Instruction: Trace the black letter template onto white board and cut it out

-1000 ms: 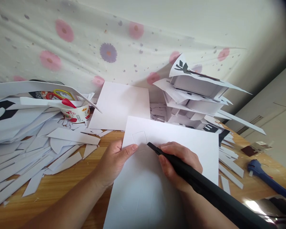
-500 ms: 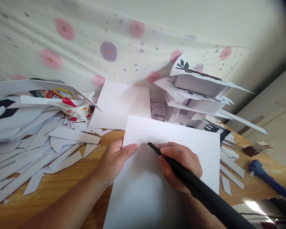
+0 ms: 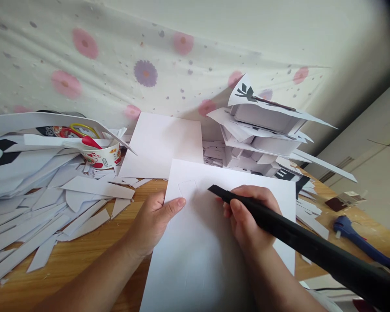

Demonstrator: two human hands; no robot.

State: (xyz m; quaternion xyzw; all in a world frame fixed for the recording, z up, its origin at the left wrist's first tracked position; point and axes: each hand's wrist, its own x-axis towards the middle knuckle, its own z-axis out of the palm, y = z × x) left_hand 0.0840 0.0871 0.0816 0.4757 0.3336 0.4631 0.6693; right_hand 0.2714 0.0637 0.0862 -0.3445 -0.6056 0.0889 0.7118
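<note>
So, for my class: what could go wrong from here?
The black cutter in the right hand has its tip close to the left hand, so a slip might nick that hand. The near white board, gripped at its edge by the left hand, might shift if the hold loosens.

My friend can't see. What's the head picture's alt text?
The right hand holds a black tool over a white board, which the left hand grips at its edge. White scraps and a cup lie left, a glue gun right.
</note>
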